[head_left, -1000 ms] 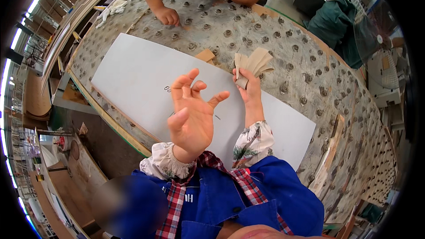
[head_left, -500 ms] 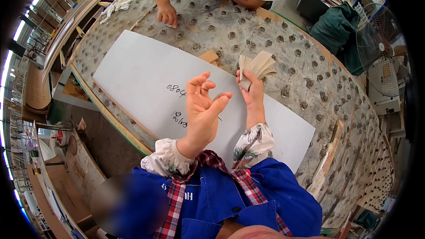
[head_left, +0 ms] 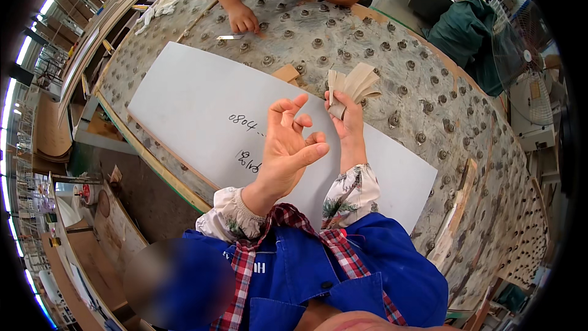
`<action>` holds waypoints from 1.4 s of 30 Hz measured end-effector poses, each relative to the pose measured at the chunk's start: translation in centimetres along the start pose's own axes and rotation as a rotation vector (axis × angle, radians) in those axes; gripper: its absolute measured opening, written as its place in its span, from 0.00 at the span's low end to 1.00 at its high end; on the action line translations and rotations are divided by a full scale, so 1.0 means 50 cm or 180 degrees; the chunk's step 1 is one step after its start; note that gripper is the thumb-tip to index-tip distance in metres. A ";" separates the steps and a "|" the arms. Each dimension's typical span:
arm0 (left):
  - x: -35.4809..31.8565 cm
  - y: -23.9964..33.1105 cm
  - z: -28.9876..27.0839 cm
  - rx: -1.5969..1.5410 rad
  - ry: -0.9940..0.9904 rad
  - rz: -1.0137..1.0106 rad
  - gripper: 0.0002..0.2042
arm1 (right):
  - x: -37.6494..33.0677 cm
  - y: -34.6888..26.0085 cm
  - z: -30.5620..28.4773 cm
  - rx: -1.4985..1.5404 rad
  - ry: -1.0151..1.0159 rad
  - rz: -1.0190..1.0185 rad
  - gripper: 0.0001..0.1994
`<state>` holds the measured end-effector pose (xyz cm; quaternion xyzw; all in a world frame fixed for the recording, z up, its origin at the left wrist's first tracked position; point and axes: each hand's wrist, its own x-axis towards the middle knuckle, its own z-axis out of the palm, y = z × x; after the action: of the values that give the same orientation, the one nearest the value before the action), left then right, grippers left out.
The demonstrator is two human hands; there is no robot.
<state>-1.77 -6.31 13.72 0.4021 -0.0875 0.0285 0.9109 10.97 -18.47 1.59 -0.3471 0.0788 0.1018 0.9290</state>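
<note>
My right hand [head_left: 348, 124] is closed around a fanned bundle of thin beige wooden strips [head_left: 352, 87], pinching them at their lower ends so the free ends spread out toward 1 o'clock; gripping low like that keeps every strip visible at once. My left hand [head_left: 288, 147] holds nothing: it hovers in the air just beside the right, at its 8 o'clock, fingers loosely curled and spread, thumb and forefinger bent toward each other but not touching any strip.

Both hands hang above a large white rectangular panel [head_left: 196, 116] that lies flat across a round worktable studded with metal rollers [head_left: 392, 55]. Dark handwriting is scrawled on the panel just at 9 o'clock of my left hand. The panel's long edge runs from 10 o'clock toward 4 o'clock, so the rollers carry it and it probably slides easily.

At 11 o'clock of the bundle, a small tan wooden block [head_left: 286, 73] peeks out from behind the panel's far edge. Farther out at 11 o'clock another person's hand [head_left: 243, 21] rests on the table next to a small flat metal piece [head_left: 230, 37]; that hand is well apart from mine. A crumpled white rag [head_left: 160, 6] lies at the table's far left rim. At 4 o'clock a long pale wooden batten [head_left: 456, 220] leans along the table's edge, and at 1 o'clock a dark green cloth bundle [head_left: 465, 30] sits beside a standing fan [head_left: 520, 55]. Nothing lies between my 2 hands.
</note>
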 end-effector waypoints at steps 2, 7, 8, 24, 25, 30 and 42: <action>-0.001 -0.005 -0.005 -0.0065 0.0003 -0.0011 0.32 | -0.003 0.000 0.001 0.0010 0.0009 -0.0009 0.14; 0.002 -0.011 -0.013 -0.0194 -0.0028 -0.0028 0.32 | -0.001 -0.001 0.000 0.0031 0.0050 -0.0019 0.14; 0.002 -0.012 -0.013 -0.0208 0.0002 -0.0027 0.32 | -0.001 -0.001 0.000 0.0045 0.0050 -0.0031 0.14; 0.002 -0.008 -0.016 -0.0856 0.0138 -0.0100 0.29 | -0.006 -0.007 0.005 0.0027 0.0110 -0.0047 0.12; 0.003 -0.009 -0.014 -0.0832 0.0101 -0.0070 0.29 | -0.006 -0.007 0.004 0.0041 0.0115 -0.0063 0.12; 0.001 -0.012 -0.017 -0.0779 -0.0006 -0.0095 0.31 | -0.007 -0.007 0.008 0.0079 0.0132 -0.0071 0.12; 0.001 -0.015 -0.014 -0.0674 -0.0120 -0.0108 0.33 | -0.006 -0.004 0.005 0.0110 0.0144 -0.0066 0.11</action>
<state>-1.55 -6.29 12.71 0.3056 -0.1004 -0.0039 0.9469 10.78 -18.50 1.97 -0.3340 0.0979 0.0829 0.9338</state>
